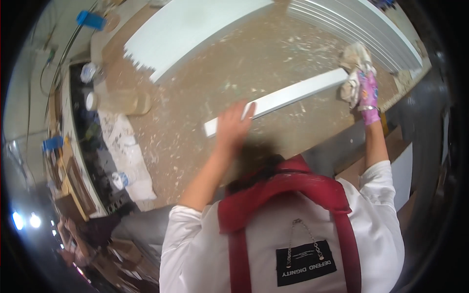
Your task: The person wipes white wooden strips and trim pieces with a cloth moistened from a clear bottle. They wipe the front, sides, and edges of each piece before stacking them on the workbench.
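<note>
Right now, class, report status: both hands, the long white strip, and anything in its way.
Left hand bare, pressing flat on long white painted strip. Right hand in pink glove holds crumpled white rag at strip's far end. White panels lie beyond it on the workbench, apart.

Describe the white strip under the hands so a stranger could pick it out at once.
Find the brown paint-spattered workbench. Near its front edge lies the narrow white strip, left hand pressing one end, gloved right hand holding a rag at the other. Neighbouring white panels are much wider.
</note>
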A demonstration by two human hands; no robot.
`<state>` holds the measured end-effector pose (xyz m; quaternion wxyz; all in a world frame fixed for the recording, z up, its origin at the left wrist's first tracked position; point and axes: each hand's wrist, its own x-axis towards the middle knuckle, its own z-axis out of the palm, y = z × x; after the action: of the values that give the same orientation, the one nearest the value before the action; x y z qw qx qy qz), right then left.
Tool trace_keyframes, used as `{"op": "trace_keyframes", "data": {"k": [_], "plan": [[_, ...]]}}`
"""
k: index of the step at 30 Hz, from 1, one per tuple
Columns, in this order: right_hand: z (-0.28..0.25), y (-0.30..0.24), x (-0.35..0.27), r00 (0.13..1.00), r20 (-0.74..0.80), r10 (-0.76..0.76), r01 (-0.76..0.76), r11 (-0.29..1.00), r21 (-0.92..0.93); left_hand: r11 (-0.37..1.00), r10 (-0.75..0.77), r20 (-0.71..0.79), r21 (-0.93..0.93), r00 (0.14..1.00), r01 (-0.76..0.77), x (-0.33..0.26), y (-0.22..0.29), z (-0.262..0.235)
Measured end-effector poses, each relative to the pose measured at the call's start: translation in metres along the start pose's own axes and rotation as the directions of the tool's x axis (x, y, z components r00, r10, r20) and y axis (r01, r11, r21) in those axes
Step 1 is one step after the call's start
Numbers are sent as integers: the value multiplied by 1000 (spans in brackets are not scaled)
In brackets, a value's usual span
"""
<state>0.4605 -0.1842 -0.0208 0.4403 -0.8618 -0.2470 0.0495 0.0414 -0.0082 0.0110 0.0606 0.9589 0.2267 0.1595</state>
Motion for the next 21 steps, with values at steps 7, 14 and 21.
{"op": "trace_keyframes", "data": {"k": [7,14,21], "plan": [[-3,-83,-18,938,261,-230,92,887,454,981,135,176,-166,975,-105,17,50,19],[126,-231,-111,49,937,-347,849,509,144,848,19,220,-520,975,100,11,51,39],[243,-289,-217,-170,754,-634,911,191,366,968,108,198,-243,974,-58,17,50,54]]}}
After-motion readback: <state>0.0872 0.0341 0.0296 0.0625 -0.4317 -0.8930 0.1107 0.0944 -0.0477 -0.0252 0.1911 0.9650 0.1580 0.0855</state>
